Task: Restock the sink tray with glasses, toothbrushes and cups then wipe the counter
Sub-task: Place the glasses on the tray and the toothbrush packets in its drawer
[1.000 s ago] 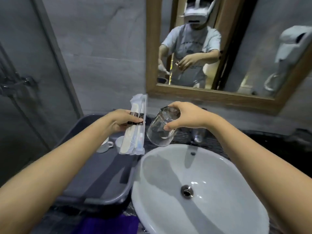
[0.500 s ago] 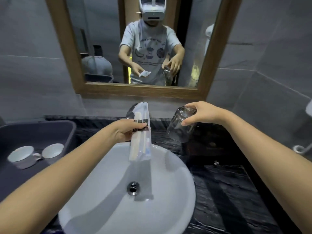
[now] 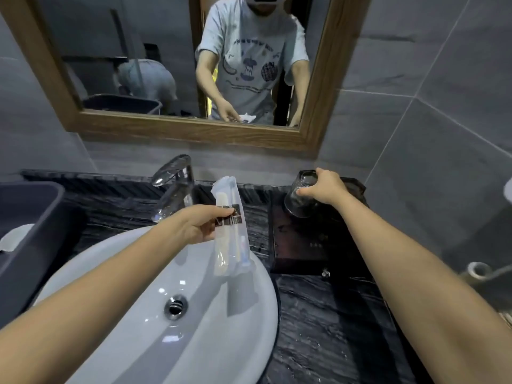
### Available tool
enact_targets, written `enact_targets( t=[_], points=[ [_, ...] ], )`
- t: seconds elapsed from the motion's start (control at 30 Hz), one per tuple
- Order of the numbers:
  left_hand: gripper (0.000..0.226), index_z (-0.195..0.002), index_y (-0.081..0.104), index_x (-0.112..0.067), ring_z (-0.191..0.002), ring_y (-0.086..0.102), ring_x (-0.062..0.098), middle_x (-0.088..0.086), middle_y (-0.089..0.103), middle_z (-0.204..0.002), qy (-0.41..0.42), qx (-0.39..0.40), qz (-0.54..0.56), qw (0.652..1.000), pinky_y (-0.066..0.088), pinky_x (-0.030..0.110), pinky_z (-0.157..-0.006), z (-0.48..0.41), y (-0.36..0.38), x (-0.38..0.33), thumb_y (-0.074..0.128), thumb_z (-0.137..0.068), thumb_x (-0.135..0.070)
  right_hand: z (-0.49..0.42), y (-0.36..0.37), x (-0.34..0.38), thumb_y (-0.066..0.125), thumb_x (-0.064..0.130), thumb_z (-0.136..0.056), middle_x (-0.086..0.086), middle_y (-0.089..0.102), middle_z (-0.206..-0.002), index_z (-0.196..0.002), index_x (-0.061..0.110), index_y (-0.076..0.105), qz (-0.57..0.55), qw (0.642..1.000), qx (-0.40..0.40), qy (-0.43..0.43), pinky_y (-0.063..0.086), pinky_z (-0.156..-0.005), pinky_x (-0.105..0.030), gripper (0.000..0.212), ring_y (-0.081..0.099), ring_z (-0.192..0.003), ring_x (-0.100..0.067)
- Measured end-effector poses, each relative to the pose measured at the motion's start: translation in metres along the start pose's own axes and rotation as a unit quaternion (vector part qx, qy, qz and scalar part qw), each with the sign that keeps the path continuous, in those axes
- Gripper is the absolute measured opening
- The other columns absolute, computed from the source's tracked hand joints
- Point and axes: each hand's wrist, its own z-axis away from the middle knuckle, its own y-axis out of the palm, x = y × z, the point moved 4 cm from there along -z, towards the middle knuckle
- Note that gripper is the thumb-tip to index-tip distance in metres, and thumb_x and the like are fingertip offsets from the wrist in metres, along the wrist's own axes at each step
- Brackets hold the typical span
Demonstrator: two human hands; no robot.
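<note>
- One counter: black marble-look stone with grey veins, wet-looking sheen, runs along the back wall.
- One mirror, wood frame, above the counter; reflects a person in a printed grey T-shirt and a dark tub.
- Walls: large grey tiles, a corner at right.
- One white oval basin sitting on top of the counter, chrome drain in the middle.
- One dark grey plastic tub at left edge, beside the basin; something white inside, only partly seen, cannot tell what.
- One dark wooden tray on the counter right of the basin, against the back wall.
- One chrome faucet behind the basin, single lever.
- One packet of toothbrushes: clear plastic sleeve, dark label band, held upright over the basin's far rim; count inside unclear.
- One clear drinking glass, upside down and tilted, over the far end of the tray; touching it or not, cannot tell.
- Two hands: left hand pinches the packet at the label band, thumb against fingers; right hand curled over the glass, gripping it by the base.
</note>
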Motion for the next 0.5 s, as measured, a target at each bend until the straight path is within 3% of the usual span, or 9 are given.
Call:
enact_targets(
  t=[0.23, 0.37, 0.5],
  points=[
    [0.003, -0.084, 0.063, -0.009, -0.047, 0.065, 0.006, -0.002, 0.07, -0.057, -0.016, 0.007, 0.001, 1.0, 0.051, 0.018, -0.041, -0.025, 0.013, 0.006, 0.061, -0.085, -0.01, -0.027, 0.016, -0.005, 0.074, 0.037, -0.072, -0.015, 0.062, -0.111, -0.102, 0.005, 0.054, 0.013, 1.0, 0.016, 0.003, 0.044, -0.068, -0.035, 0.048, 0.055, -0.087, -0.028],
    [0.004, -0.088, 0.064, -0.008, -0.053, 0.067, 0.009, 0.0, 0.072, -0.063, -0.021, 0.019, 0.013, 1.0, 0.056, 0.021, -0.048, -0.039, 0.019, 0.011, 0.062, -0.084, -0.008, -0.033, 0.024, -0.008, 0.074, 0.034, -0.074, -0.019, 0.065, -0.108, -0.094, 0.003, 0.057, 0.018, 1.0, 0.016, 0.006, 0.039, -0.063, -0.032, 0.041, 0.051, -0.076, -0.025],
    [0.003, -0.085, 0.064, -0.009, -0.054, 0.068, 0.008, 0.0, 0.072, -0.063, -0.022, 0.028, 0.01, 0.999, 0.057, 0.021, -0.051, -0.046, 0.026, 0.015, 0.062, -0.083, -0.008, -0.037, 0.026, -0.01, 0.073, 0.034, -0.076, -0.021, 0.065, -0.111, -0.084, 0.006, 0.05, 0.029, 0.999, 0.017, 0.007, 0.037, -0.064, -0.032, 0.037, 0.052, -0.077, -0.025]
  ],
)
